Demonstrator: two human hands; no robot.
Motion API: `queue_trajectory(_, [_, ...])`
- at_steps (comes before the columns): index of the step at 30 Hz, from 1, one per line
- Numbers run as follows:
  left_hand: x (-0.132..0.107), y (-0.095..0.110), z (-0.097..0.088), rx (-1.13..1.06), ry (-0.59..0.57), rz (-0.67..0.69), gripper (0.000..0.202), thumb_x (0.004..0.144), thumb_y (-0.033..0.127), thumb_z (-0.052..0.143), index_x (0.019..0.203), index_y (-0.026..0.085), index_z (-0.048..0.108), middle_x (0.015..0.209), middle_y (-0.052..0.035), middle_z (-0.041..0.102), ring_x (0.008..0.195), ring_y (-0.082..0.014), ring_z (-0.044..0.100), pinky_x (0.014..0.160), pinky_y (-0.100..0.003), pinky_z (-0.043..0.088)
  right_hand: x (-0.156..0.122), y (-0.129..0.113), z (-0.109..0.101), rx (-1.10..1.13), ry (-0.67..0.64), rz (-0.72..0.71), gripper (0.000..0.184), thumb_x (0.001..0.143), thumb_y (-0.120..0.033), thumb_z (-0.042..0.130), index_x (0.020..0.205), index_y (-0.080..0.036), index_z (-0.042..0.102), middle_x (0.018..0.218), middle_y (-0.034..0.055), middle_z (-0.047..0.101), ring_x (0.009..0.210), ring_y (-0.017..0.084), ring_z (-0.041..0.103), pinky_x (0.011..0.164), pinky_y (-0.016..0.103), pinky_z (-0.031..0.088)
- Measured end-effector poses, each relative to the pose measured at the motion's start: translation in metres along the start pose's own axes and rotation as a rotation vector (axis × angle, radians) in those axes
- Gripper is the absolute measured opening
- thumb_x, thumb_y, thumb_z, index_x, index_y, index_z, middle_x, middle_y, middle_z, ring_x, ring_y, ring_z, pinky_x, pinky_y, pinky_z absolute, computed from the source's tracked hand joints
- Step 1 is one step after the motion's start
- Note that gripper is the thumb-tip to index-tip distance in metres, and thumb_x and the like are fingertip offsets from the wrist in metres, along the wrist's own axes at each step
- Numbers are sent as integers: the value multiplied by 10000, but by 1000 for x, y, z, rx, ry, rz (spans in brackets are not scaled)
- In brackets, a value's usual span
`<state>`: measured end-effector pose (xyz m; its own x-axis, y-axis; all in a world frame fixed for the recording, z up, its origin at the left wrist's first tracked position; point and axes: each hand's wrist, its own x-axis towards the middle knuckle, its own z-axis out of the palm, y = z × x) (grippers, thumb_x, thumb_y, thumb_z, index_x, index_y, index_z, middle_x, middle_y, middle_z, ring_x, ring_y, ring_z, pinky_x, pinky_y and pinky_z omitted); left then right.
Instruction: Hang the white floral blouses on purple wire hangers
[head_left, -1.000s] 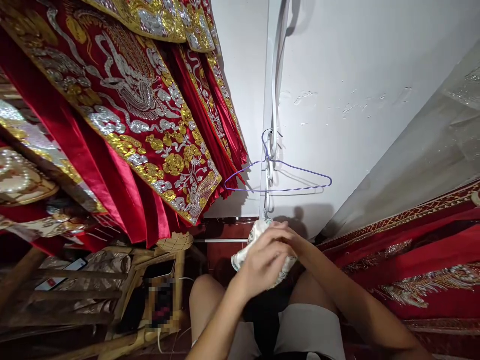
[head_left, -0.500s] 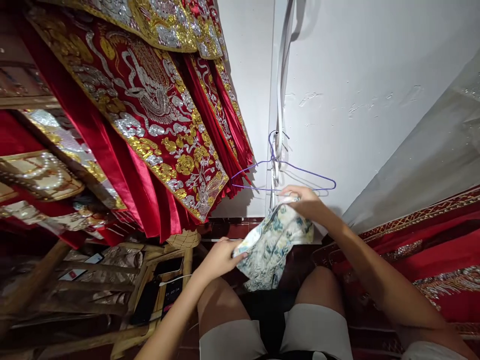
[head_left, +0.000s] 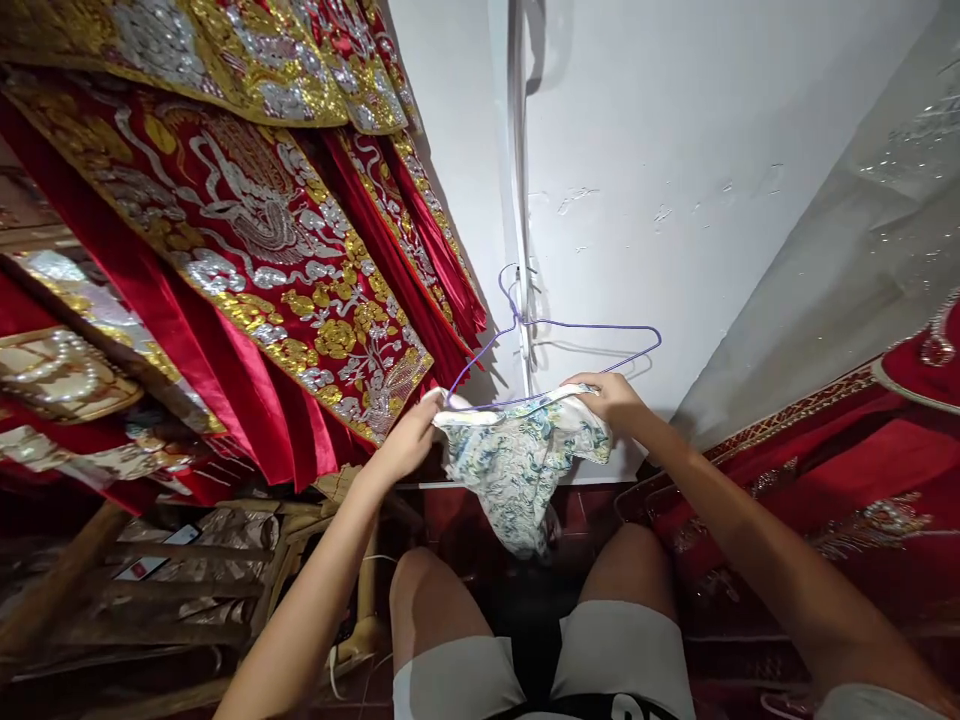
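A small white garment (head_left: 517,470) with a blue and green floral print hangs between my two hands, its kind not plain. My left hand (head_left: 412,435) pinches its upper left edge, right at the left corner of a purple wire hanger (head_left: 600,326). That corner appears to sit inside the garment's opening. My right hand (head_left: 611,400) grips the upper right edge, below the hanger's right arm, which is free of cloth. The hanger's hook rests by a white cable strip on the wall and the hanger tilts down to the left.
Red embroidered cloths (head_left: 337,310) with gold and silver sequins hang at left. Below them stands a bamboo rack (head_left: 187,570) with a phone (head_left: 157,553) on it. A white wall (head_left: 637,150) is ahead. More red beaded cloth (head_left: 862,480) and clear plastic sheeting are at right.
My left hand has moved up and left with the garment's edge, to the hanger's left corner. The garment is spread wider, and the hanger has tipped down to the left.
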<state>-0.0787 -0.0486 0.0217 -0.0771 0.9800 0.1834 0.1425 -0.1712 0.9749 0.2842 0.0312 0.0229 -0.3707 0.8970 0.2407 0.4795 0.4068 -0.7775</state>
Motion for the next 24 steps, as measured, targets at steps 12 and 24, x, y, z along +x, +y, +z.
queue_trajectory(12, [52, 26, 7, -68, -66, 63, 219, 716, 110, 728, 925, 152, 776, 861, -69, 737, 729, -180, 636, 628, -216, 463, -11, -7, -18, -27, -70, 24, 744, 730, -137, 649, 1456, -296, 606, 1121, 42, 772, 582, 143, 603, 590, 267, 492])
queue_trajectory(24, [55, 30, 22, -254, -123, -139, 95, 617, 225, 729, 653, 148, 684, 580, -28, 624, 486, -140, 527, 466, -226, 382, 33, 47, -69, -162, 225, -40, 682, 726, -191, 637, 1399, -85, 615, 911, 98, 729, 822, 234, 657, 800, 336, 520])
